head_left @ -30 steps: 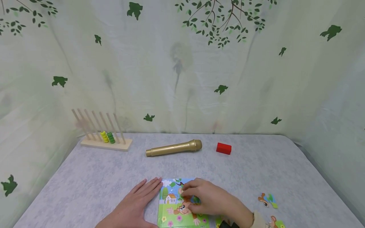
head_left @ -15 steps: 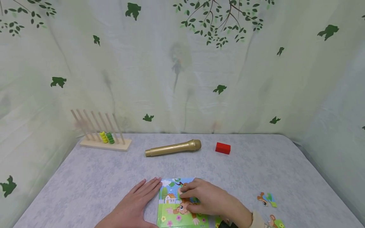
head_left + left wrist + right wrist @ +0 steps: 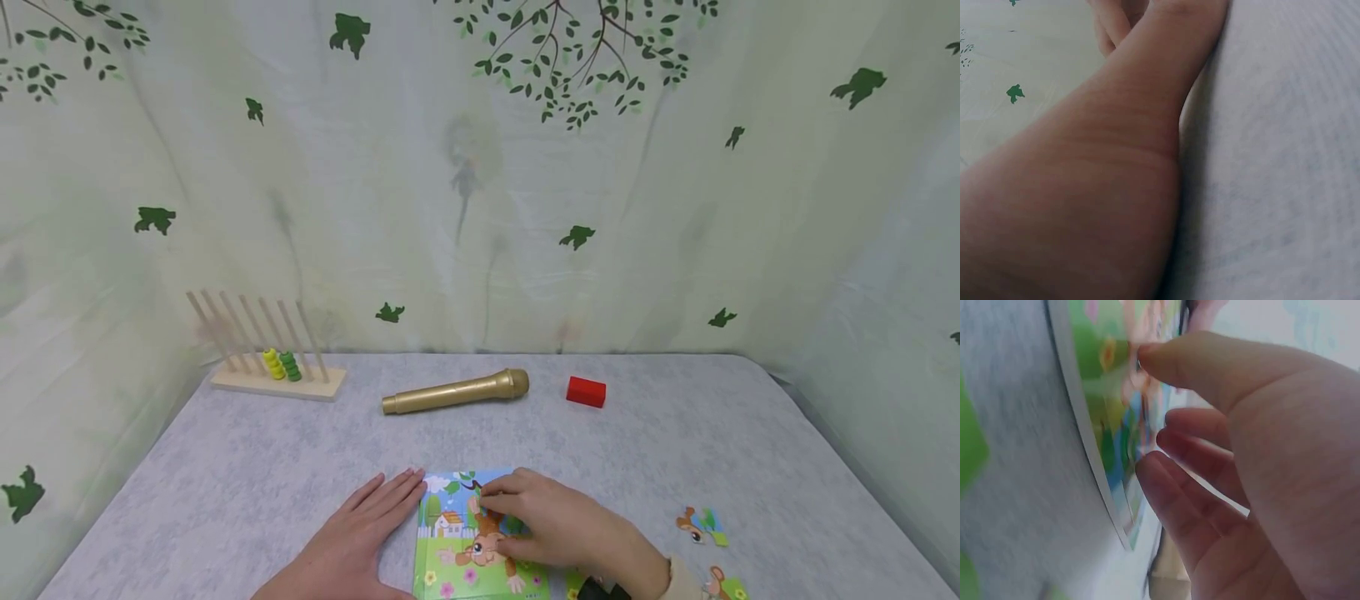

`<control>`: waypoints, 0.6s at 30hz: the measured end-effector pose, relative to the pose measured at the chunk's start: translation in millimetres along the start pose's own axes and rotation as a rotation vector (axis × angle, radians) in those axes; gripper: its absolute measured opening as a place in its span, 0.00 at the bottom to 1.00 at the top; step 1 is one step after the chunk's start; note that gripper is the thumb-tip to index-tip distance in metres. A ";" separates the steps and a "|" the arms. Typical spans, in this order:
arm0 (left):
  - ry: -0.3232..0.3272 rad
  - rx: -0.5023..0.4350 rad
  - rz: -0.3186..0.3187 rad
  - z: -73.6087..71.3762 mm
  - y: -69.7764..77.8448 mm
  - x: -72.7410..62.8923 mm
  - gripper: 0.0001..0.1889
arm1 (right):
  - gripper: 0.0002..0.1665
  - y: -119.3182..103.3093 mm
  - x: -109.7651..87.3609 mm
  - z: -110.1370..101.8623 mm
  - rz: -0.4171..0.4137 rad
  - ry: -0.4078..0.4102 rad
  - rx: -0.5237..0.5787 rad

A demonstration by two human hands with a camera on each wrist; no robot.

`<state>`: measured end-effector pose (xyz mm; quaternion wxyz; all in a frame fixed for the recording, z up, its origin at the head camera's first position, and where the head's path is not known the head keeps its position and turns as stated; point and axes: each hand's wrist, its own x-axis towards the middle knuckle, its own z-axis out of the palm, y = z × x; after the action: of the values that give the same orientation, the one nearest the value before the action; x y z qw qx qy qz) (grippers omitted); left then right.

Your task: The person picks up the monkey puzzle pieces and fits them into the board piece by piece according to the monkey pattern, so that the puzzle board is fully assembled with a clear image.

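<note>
Now your half-curled right hand (image 3: 558, 518) uncovers more monkey jigsaw (image 3: 476, 550); I can't tell its hold. Your flat, empty left hand (image 3: 360, 529) touches the jigsaw's left edge.

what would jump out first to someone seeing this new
Probably the bright monkey puzzle at the bottom middle of the head view, with the left hand at its left edge and the right hand over its right side. Next, perhaps, the gold microphone lying farther back, and the red block to the microphone's right.
</note>
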<state>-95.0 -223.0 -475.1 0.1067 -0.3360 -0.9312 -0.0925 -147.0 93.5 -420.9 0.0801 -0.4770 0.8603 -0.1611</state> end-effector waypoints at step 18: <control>-0.104 -0.100 -0.108 -1.5 2.0 0.8 0.65 | 0.25 18.8 -17.5 -24.6 0.063 -0.002 0.066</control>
<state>-94.1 -221.4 -473.3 0.0364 -0.2948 -0.9464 -0.1271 -159.8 122.5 -404.8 0.1015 -0.4470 0.8690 -0.1863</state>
